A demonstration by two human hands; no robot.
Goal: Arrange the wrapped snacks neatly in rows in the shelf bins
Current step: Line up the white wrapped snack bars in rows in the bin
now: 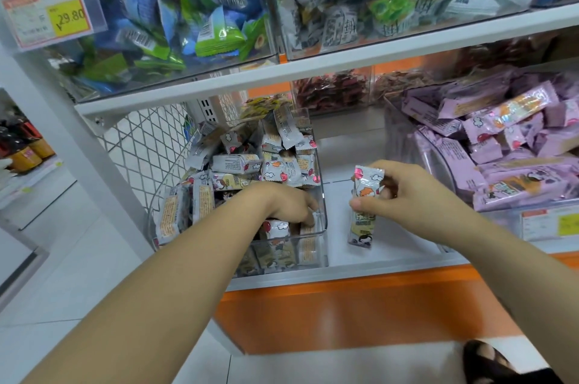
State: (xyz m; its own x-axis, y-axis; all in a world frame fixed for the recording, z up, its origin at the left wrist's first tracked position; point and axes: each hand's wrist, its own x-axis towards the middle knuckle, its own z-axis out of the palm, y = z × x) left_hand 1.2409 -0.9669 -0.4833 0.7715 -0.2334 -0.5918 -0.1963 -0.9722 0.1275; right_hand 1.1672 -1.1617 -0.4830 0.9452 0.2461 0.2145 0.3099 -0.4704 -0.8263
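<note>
Pinching wrapped snack [366, 186] upright, long axis vertical, right hand [410, 192].

Left hand [286, 205] digs into the clear bin [324, 220] of white snacks at the shelf's [391, 245] front edge; right hand [407, 192] pinches one wrapped snack [363, 205] upright just beside it.

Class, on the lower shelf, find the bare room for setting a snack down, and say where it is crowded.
Bare: the white shelf strip between the clear bin of white-wrapped snacks and the purple-snack bin, free behind the right hand holding a snack. Crowded: both bins are heaped, and the left hand is in the clear one's front.
</note>
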